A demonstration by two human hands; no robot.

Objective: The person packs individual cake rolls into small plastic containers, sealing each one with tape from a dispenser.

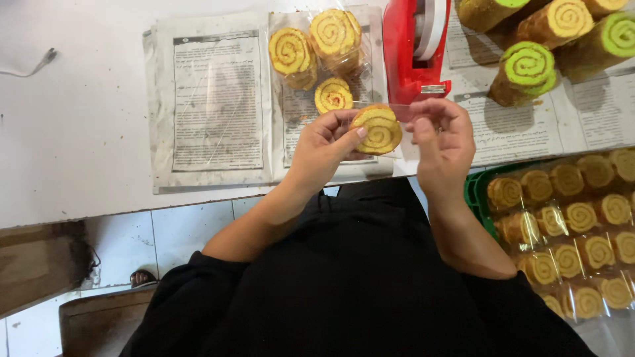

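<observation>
My left hand (324, 147) holds a round yellow swirl cake slice (378, 131) wrapped in clear film, just above the table's front edge. My right hand (442, 140) pinches a strip of clear tape (401, 109) that stretches toward the slice's top. A red tape dispenser (413, 46) stands directly behind both hands. Three more wrapped slices (317, 49) lie on clear plastic sheets beyond the left hand.
Newspaper sheets (215, 99) cover the white table (73, 112). Uncut roll cakes, yellow and green (529, 69), lie at the back right. A green crate (475, 192) at my right holds several wrapped slices. A cable end (40, 63) lies at the far left.
</observation>
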